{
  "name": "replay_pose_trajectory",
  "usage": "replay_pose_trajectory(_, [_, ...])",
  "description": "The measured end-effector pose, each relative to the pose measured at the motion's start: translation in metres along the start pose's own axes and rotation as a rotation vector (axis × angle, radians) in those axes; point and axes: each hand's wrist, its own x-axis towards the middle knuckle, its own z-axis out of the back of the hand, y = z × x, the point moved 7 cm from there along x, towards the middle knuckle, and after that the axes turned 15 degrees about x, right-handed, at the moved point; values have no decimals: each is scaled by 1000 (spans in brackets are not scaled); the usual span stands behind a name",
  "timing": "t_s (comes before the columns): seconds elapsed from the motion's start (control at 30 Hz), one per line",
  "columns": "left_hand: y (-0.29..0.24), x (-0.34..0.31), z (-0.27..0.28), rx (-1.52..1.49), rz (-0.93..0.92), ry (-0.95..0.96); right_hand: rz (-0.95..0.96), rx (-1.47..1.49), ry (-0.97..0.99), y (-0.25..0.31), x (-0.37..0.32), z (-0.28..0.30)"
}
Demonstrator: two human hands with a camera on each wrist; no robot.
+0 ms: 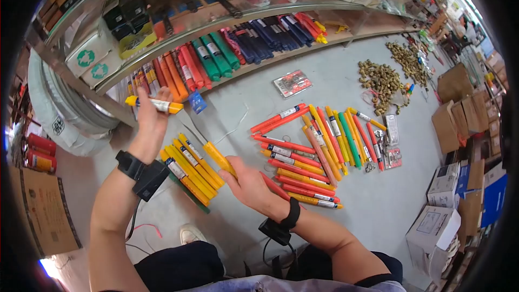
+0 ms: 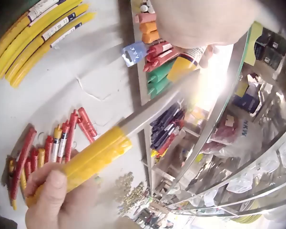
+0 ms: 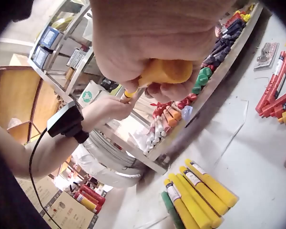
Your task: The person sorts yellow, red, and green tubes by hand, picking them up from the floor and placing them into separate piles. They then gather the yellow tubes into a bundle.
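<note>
My right hand (image 1: 248,186) grips the yellow handle (image 1: 218,158) of a knife with a long flat grey blade (image 2: 155,107). The blade points up and left, its tip end right at the mouth of a yellow tube (image 1: 174,108) with a white label. That tube lies across the fingers of my left hand (image 1: 149,127), which hold it in front of the shelf. Below the hands, several yellow labelled sticks (image 1: 189,165) lie side by side on the floor, a green one beside them. Rows of red, yellow and green sticks (image 1: 303,168) lie to the right.
A low shelf (image 1: 254,67) ahead carries bundled red, green and dark blue sticks under a metal-edged upper shelf. Brass-coloured fittings (image 1: 378,80) lie heaped at the far right. A blister pack (image 1: 292,84) sits on the floor. Cartons (image 1: 432,230) stand right, another (image 1: 46,211) left.
</note>
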Motion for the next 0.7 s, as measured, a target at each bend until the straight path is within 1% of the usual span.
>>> replay_pose_trajectory(0.03, [-2, -1, -6, 2, 4, 21, 0, 10, -16, 0, 0, 2])
replay_pose_trajectory(0.1, [-1, -3, -7, 11, 0, -32, -1, -4, -47, -3, 0, 5])
replay_pose_trajectory(0.13, [2, -3, -12, 34, 1, 27, -4, -13, -56, -5, 0, 7])
replay_pose_trajectory(0.23, [13, -10, -22, 36, 47, 47, 25, -1, -67, -4, -1, 13])
replay_pose_trajectory(0.3, [6, -17, -31, 59, 54, 13, 4, 5, -101, -3, -4, 21])
replay_pose_trajectory(0.37, [-3, -24, -44, 18, 98, 72, -6, 12, -119, -5, -2, 26])
replay_pose_trajectory(0.43, [2, -23, -48, 14, 101, 29, 21, -32, -155, -9, -2, 35])
replay_pose_trajectory(0.5, [18, -8, -46, -44, 70, 153, 27, -53, -154, -13, -4, 38])
replay_pose_trajectory(0.53, [22, -8, -44, -27, 59, 127, 40, -75, -160, -13, -4, 36])
replay_pose_trajectory(0.57, [26, -10, -47, -11, 46, 100, 46, -54, -117, -12, -4, 32])
replay_pose_trajectory(0.63, [32, -8, -50, -23, 41, 124, 26, -63, -147, -8, -5, 37])
replay_pose_trajectory(0.7, [30, -18, -53, 4, 36, 69, 51, -82, -111, -3, -8, 35])
